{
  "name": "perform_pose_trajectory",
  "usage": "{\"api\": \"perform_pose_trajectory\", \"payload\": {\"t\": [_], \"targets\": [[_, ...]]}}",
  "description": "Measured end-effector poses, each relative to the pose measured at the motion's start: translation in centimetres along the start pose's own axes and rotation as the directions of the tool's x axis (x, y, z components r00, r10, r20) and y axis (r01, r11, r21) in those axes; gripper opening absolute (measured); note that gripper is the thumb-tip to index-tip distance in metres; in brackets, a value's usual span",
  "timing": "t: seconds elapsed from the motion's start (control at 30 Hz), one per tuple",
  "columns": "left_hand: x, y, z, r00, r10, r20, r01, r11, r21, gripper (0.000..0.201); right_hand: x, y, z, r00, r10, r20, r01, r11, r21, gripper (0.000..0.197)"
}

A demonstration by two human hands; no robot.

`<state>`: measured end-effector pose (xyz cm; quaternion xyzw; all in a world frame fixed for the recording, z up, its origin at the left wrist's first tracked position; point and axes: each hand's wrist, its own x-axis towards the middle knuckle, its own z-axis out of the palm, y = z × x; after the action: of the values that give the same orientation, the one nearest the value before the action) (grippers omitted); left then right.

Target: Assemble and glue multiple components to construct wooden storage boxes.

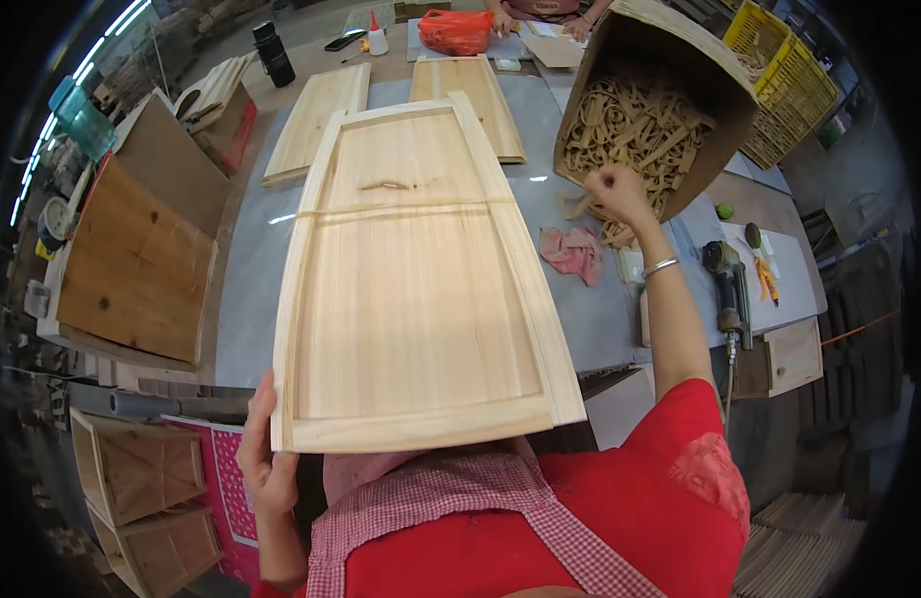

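A framed pale wooden panel point(410, 329) lies over the near part of the table and reaches toward me. My left hand point(266, 448) grips its lower left corner, with the fingers along the side edge. One tan elastic band point(410, 209) runs across the panel's upper part, below a dark knot mark. To the right, my right hand point(617, 191) is closed in a fist at the mouth of a tilted cardboard box point(714, 55). Inside the box is a heap of tan bands point(640, 125), some spilling over the lip by my wrist. Whatever lies within that fist is hidden.
Two more wooden panels point(316, 120) lie behind. A pink rag point(572, 252), a nail gun point(724, 284) and a yellow crate point(779, 85) are to the right. Wooden boards point(136, 264) stand at left. Another person's hands point(577, 27) are at the far side, near a red bag point(454, 32).
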<state>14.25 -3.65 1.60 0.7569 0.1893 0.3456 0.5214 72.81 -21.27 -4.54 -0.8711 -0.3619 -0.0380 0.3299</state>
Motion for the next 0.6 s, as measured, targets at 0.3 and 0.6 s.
{"api": "perform_pose_trajectory", "payload": {"t": [0.3, 0.6], "targets": [[1.7, 1.9, -0.1, 0.988, 0.054, 0.145, -0.038, 0.993, -0.110, 0.059, -2.8, -11.7, -8.9, 0.960, -0.223, -0.167, 0.274, 0.863, 0.424, 0.014], [3.6, 12.4, 2.4, 0.622, 0.687, 0.375, -0.740, 0.358, 0.569, 0.055, -20.0, -35.1, -7.9, 0.295, -0.954, 0.052, 0.838, 0.285, 0.466, 0.013]]}}
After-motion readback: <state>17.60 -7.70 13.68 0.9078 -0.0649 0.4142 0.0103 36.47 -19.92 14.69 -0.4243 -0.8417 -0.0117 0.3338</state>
